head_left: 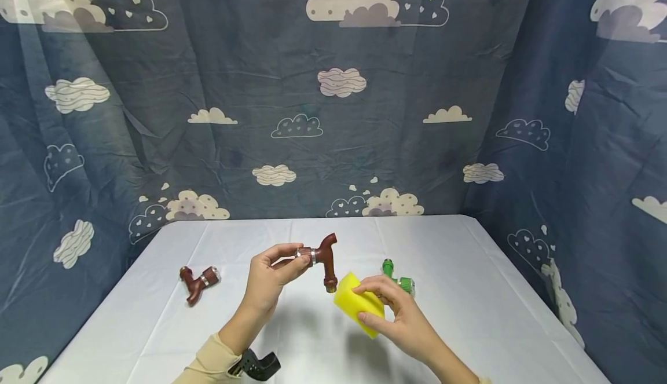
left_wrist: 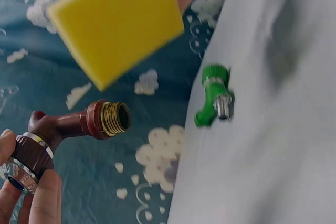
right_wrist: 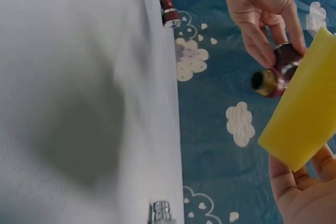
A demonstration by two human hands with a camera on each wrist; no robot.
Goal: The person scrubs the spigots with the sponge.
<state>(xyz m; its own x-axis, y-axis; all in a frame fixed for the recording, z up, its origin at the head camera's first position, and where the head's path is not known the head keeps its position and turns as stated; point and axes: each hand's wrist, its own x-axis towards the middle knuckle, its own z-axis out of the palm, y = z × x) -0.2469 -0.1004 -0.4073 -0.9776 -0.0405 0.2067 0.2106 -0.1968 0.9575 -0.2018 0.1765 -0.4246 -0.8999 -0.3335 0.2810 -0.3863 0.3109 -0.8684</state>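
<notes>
My left hand (head_left: 269, 280) pinches a dark red-brown tap (head_left: 326, 259) by its ribbed knob, above the table. The tap's brass-coloured threaded end (left_wrist: 114, 118) shows in the left wrist view. A yellow sponge (head_left: 359, 304) is held between the thumb and fingers of my right hand (head_left: 398, 317), just right of the tap; in the head view a small gap seems to part them. Behind the right hand lies a green tap (head_left: 406, 285), partly covered by that hand. Another red-brown tap (head_left: 195, 285) lies on the table to the left.
A white cloth covers the table (head_left: 172, 337). Dark blue fabric (head_left: 260, 83) printed with clouds hangs behind it and along the sides. A black strap-like piece (head_left: 260, 366) shows by the left wrist.
</notes>
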